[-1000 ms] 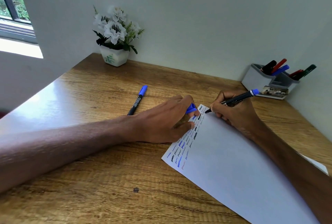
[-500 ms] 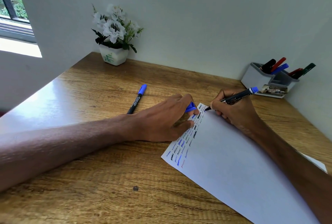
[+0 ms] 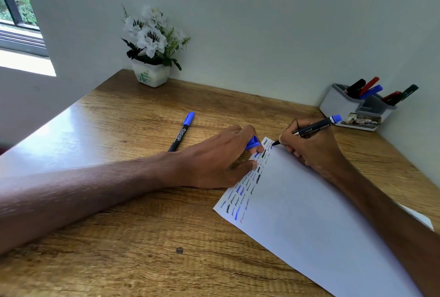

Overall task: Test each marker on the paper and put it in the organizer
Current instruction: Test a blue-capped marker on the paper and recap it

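A white sheet of paper (image 3: 309, 220) lies on the wooden desk, with several rows of blue, black and red scribbles along its left edge. My right hand (image 3: 312, 146) grips an uncapped black marker with a blue end (image 3: 316, 126), its tip touching the paper's far corner. My left hand (image 3: 214, 158) rests on the paper's edge and holds the blue cap (image 3: 252, 143) between its fingers. A second blue-capped marker (image 3: 182, 131) lies on the desk behind my left hand. The grey organizer (image 3: 342, 104) stands at the back right with several markers in it.
A white pot of white flowers (image 3: 151, 75) stands at the back against the wall. A small printed card or box (image 3: 362, 121) lies in front of the organizer. Walls close the desk at the back and right; a window is at far left.
The marker tip has shifted slightly along the paper's far corner. My left hand stays put with the cap.
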Demonstrator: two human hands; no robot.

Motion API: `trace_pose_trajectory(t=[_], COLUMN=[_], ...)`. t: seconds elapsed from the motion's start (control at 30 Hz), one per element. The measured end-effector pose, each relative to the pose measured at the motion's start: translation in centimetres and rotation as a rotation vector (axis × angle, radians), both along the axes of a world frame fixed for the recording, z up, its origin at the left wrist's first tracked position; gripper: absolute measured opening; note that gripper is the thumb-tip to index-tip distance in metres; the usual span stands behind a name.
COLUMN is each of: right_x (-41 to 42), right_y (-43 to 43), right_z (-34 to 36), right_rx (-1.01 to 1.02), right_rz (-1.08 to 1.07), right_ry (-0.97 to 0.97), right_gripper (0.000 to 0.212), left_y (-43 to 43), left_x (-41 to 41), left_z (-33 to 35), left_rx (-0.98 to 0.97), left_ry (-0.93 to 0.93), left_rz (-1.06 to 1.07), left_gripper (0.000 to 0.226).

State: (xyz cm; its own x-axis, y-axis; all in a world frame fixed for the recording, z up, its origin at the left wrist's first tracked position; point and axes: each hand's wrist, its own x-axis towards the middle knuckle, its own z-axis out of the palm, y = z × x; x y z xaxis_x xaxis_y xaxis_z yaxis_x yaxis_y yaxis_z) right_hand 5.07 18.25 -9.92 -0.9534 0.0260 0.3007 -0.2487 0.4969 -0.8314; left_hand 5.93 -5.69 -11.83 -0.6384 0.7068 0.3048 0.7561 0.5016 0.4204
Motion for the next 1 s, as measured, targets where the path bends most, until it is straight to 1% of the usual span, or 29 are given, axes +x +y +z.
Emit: trace_pose_trajectory(t=[0.4, 0.87, 0.93, 1.0], right_x=[-0.26, -0.72, -0.72, -0.75], right_y=[-0.01, 0.05, 0.17, 0.40], right_z=[-0.03, -0.13, -0.08, 0.00], right_rx=[-0.053, -0.082, -0.169, -0.330], right_rz=[-0.027, -0.075, -0.094, -0.126], right_ry=[-0.048, -0.043, -0.056, -0.070], right_gripper=[0.014, 0.014, 0.014, 0.013], left_y=[0.07, 0.17, 0.09, 0.02], left_x=[-0.04, 0.13, 0.24, 0.26], left_z=[-0.06, 0.15, 0.22, 0.22], left_rx=[-0.010, -0.032, -0.030, -0.036], left_ry=[-0.004, -0.007, -0.004, 0.001], left_rz=[0.011, 0.018, 0.013, 0.020], left_gripper=[0.024, 0.024, 0.023, 0.023])
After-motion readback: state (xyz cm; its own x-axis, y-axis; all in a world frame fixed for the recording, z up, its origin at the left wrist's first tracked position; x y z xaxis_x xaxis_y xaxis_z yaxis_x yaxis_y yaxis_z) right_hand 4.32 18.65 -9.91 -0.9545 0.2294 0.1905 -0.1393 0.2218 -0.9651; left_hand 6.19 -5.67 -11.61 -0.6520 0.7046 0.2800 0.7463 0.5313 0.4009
